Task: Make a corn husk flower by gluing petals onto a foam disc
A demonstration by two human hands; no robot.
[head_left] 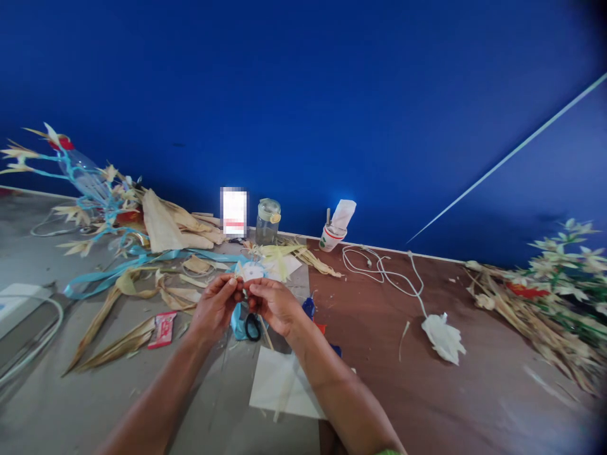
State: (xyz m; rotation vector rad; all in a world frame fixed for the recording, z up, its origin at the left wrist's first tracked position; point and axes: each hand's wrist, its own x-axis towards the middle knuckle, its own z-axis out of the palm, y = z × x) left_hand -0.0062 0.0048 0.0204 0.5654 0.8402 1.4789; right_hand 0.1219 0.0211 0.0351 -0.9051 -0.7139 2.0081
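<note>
My left hand (215, 308) is closed, its thumb and index finger pinching a small pale piece of dried husk (239, 272). Right beside it, my right hand (274, 304) is closed with its fingertips meeting at the same piece. The fingers cover most of it. Below the hands show a black scissors handle (252, 327) and some blue ribbon (238, 323). Behind them sits a roundish white and light-blue thing (253, 270), partly hidden. A blue tool (308, 308), perhaps a glue gun, is partly covered by my right forearm.
Dried husks (118, 297) and a pink packet (162, 330) lie left. Along the blue wall stand a glass jar (268, 222) and a paper cup (332, 239). White paper (272, 382) lies in front. Rightward are a white cable (393, 278), crumpled tissue (443, 338) and husk flowers (569, 278).
</note>
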